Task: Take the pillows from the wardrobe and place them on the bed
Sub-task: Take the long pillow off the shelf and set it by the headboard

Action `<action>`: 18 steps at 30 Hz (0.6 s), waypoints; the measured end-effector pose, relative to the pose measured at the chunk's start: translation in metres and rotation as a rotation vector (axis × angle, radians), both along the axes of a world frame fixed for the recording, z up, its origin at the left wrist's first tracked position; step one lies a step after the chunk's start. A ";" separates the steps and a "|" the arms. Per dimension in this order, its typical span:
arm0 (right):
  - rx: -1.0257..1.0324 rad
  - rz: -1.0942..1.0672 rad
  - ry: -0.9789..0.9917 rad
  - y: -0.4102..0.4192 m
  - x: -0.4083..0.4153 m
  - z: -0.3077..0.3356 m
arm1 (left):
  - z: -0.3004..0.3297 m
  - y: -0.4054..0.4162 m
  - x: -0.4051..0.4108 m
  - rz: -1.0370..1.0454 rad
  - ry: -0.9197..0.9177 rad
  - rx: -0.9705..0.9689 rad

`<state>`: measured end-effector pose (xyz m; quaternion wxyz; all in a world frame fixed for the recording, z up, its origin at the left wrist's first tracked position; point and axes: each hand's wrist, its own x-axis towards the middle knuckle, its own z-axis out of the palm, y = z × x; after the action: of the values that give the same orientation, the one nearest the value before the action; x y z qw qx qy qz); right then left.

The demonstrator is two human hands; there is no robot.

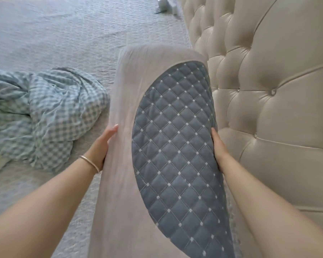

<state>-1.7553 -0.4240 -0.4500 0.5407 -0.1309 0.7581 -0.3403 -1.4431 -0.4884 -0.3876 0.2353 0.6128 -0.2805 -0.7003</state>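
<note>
Tufted headboard (pixel 268 108) walls off right side, right hand (pixel 219 148) just beside it, narrow gap only. Long pillow (pixel 157 146) fills centre, blocking passage between both hands. Left hand (pixel 103 146) on pillow's left edge; open bed (pixel 54 34) surface beyond it, wide and bare toward far end. Crumpled checked blanket (pixel 45 112) heaps on bed at left, near left forearm. Small white objects (pixel 166 4) sit at far end beside headboard.

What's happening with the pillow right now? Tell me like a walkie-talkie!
Left hand and right hand gripping pillow by its sides. Pillow held over bed, beside headboard. Checked blanket off left, not blocking.
</note>
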 end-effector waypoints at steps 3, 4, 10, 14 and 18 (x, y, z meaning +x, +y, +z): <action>0.008 0.016 -0.022 -0.002 -0.015 -0.041 | -0.035 0.001 -0.011 0.027 -0.016 0.060; 0.008 0.008 -0.004 -0.005 -0.020 -0.047 | -0.046 -0.001 -0.015 0.034 -0.014 0.084; -0.087 -0.002 0.105 -0.038 -0.047 -0.090 | -0.105 -0.011 -0.040 -0.006 -0.057 0.107; -0.109 0.021 0.055 -0.050 -0.053 -0.121 | -0.134 -0.017 -0.043 0.028 -0.059 0.054; -0.106 0.020 0.142 -0.057 -0.053 -0.129 | -0.155 -0.029 -0.054 0.026 -0.062 -0.025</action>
<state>-1.8084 -0.4806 -0.5791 0.4815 -0.1907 0.7740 -0.3643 -1.4966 -0.5170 -0.5421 0.2431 0.6348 -0.2885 -0.6743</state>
